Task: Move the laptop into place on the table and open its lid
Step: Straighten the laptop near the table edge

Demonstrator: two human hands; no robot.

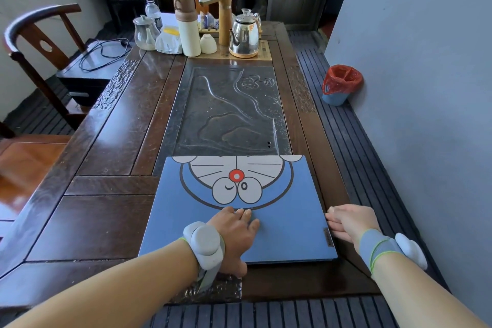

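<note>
A closed laptop with a blue cartoon-cat cover lies flat at the near end of the dark wooden tea table. Its far edge overlaps the carved stone tray. My left hand rests on the lid near the front edge, fingers spread flat on top and thumb curled around the front edge. My right hand presses against the laptop's right side edge, fingers along it. Both wrists wear grey bands.
A carved stone tea tray fills the table's middle. At the far end stand a kettle, thermos, glass pitcher and cup. A wooden chair is at left, a red-lined bin on the floor at right.
</note>
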